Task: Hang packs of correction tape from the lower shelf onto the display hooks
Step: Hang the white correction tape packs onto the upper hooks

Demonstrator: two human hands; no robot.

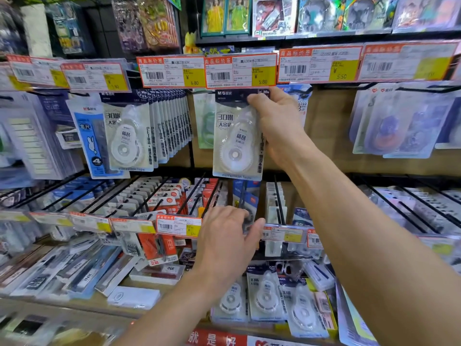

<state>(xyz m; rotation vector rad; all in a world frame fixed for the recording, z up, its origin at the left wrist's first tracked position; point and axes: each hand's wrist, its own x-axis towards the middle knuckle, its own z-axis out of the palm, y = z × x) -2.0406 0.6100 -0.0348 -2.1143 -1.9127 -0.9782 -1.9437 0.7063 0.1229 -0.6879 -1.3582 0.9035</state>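
Observation:
My right hand [279, 126] grips a pack of correction tape [237, 136] by its top right edge, holding it up just under the price tag [240, 69] of a display hook. The hook itself is hidden behind the tag and pack. To the left, a full row of the same packs [149, 128] hangs on another hook. Several more loose packs [267, 298] lie on the lower shelf at bottom centre. My left hand [227, 238] reaches over the middle row of hooks with its fingers spread, holding nothing I can see.
Black wire hooks [159, 196] with pens and refills stick out toward me at mid height. Boxes of ink and pens [82, 268] lie on the lower shelf at left. Other blister packs [399, 126] hang at right. Toy boxes [274, 16] stand on the top shelf.

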